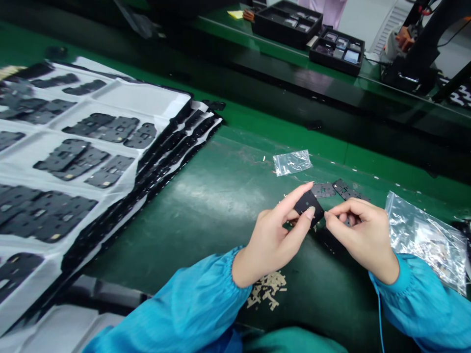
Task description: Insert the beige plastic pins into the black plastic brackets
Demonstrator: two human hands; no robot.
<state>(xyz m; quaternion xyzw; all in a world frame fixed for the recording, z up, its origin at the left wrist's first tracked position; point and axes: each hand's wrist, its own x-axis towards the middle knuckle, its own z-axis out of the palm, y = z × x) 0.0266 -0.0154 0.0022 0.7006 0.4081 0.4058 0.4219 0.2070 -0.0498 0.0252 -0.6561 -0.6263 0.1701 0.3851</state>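
Observation:
Between the thumb and fingers of my left hand [281, 228] is a small flat black plate [308, 208], held tilted above the green table. My right hand [358, 233] is closed in a pinch close to the plate's right corner; whatever its fingertips hold is too small to make out. Behind the hands lie more black plates with cutouts [348, 190]. A pile of small beige strips [268, 288] rests on the table below my left wrist.
Stacked black trays with white lining [162, 105] fill the left side, the top one holding several black plates. A small clear bag [292, 163] lies past my hands. To the right is a larger clear bag [429, 240]. Black boxes [336, 51] stand on the back shelf.

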